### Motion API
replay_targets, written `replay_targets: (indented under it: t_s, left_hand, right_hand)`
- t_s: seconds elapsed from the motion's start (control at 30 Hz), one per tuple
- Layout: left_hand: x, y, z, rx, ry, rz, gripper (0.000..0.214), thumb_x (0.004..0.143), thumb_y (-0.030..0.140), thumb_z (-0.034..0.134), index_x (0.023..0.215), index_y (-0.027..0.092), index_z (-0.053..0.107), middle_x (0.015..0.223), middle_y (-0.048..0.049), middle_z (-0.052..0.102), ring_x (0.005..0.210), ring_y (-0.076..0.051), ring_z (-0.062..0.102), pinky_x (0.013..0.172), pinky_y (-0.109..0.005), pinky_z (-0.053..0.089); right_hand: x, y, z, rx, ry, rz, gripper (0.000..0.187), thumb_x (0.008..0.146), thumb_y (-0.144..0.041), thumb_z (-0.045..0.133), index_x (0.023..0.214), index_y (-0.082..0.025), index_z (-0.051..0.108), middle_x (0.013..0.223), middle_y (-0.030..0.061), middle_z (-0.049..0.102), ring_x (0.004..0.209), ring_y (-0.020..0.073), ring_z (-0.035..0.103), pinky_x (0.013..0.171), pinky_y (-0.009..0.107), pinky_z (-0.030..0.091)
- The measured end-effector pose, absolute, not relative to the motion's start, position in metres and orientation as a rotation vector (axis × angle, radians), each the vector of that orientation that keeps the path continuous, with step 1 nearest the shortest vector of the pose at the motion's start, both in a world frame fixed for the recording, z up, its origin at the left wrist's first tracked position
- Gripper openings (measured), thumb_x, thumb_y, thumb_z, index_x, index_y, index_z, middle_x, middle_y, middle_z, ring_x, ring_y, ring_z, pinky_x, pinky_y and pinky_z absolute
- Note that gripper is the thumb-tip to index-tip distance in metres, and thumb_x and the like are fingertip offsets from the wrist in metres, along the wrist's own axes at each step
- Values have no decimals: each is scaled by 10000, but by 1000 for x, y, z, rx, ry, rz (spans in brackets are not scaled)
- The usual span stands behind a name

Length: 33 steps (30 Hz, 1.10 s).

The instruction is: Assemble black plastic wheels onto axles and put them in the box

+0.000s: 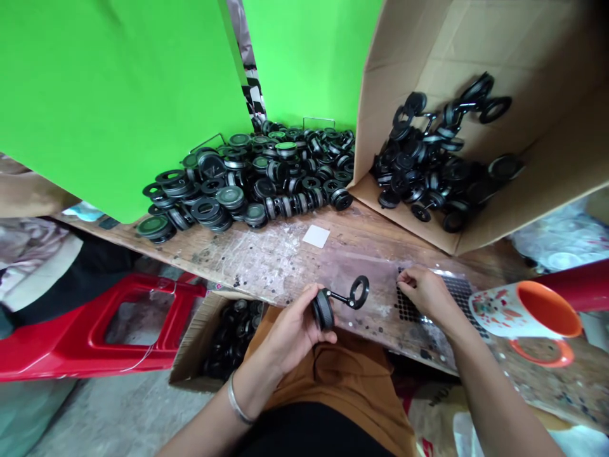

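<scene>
My left hand (297,330) is closed around a black folding ring mount (324,310), holding its thick round base above the table's front edge. The mount's jointed arm sticks out to the right and ends in a flat open ring (359,292). Over on the right, my right hand (423,291) has its thumb and forefinger pinched at the left edge of a sheet of small black round dots (461,292). Whatever is between those fingertips is too small to make out. A clear plastic film (364,263) lies beside the sheet.
Many similar mounts (231,197) are piled along the back of the wooden table (266,254). A tall cardboard box (404,219) at right holds more. An orange-handled mug (499,308) stands by my right forearm. A white square (316,236) lies mid-table. A red stool (95,355) is at left.
</scene>
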<state>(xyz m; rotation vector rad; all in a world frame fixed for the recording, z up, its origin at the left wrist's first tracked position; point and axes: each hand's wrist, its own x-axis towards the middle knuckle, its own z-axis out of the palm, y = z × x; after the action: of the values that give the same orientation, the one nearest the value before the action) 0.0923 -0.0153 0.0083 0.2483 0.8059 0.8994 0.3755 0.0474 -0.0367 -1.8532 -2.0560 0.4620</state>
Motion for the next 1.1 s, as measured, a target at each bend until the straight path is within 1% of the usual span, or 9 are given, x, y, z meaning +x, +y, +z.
replay_targets:
  t_s: [0.1,0.2,0.27,0.37,0.47,0.57,0.7,1.0,1.1]
  left_hand:
    - [95,-15,4,235,836,835,236,926,429,480,1023,216,512,777,-38,604,590,-166,622,382,-206,482]
    - [96,-15,0,226,879,819,284,918,480,474,976,205,520,693,-22,597,500,-141,586,357,-189,451]
    - [95,-16,-1,236,922,849,299,914,492,470,937,198,524,642,-9,586,454,-124,559,353,-180,431]
    - [93,-18,-1,303,999,898,315,900,501,473,920,194,540,577,13,553,391,-103,506,311,-150,337]
    - [93,-19,-1,354,1037,890,323,871,518,493,906,200,539,532,35,517,346,-87,453,293,-141,274]
    - [96,-21,-2,383,1092,863,375,824,568,531,882,198,535,511,48,497,328,-81,430,286,-144,265]
    - [100,-24,0,424,1156,867,427,782,605,565,869,188,540,527,44,510,348,-84,461,290,-143,278]
    - [98,-25,-1,451,1141,873,432,771,613,587,846,189,548,517,64,463,353,-83,459,293,-157,260]
    - [98,-24,-2,424,1139,874,424,758,601,617,810,188,537,523,58,483,353,-81,458,288,-155,244]
  right_hand:
    - [378,52,-38,-1872,-2113,473,101,684,-215,499,588,-210,530,612,7,574,570,146,507,574,256,326]
    - [379,53,-40,-1899,-2133,434,83,669,-212,525,590,-218,500,592,0,547,562,152,485,564,262,300]
    - [374,49,-37,-1911,-2124,372,92,682,-225,528,601,-219,484,635,20,549,620,175,496,601,277,322]
    - [353,34,-20,-1777,-2015,284,76,734,-239,521,663,-213,513,752,52,570,773,215,523,731,320,375]
    - [316,13,5,-1455,-1928,487,56,786,-220,540,733,-214,556,879,45,598,902,208,541,850,336,386]
    - [277,-2,23,-1286,-1939,736,81,802,-167,551,737,-214,565,949,34,595,974,192,532,898,331,379]
    - [249,-6,22,-1234,-1957,800,92,797,-134,572,736,-202,568,948,37,587,981,192,514,887,330,391]
    - [243,-3,13,-1254,-2001,626,108,774,-105,601,732,-195,558,920,47,578,957,213,512,844,364,438]
    - [243,-5,13,-1198,-2063,511,100,801,-95,577,768,-189,566,933,64,574,972,222,515,843,386,466]
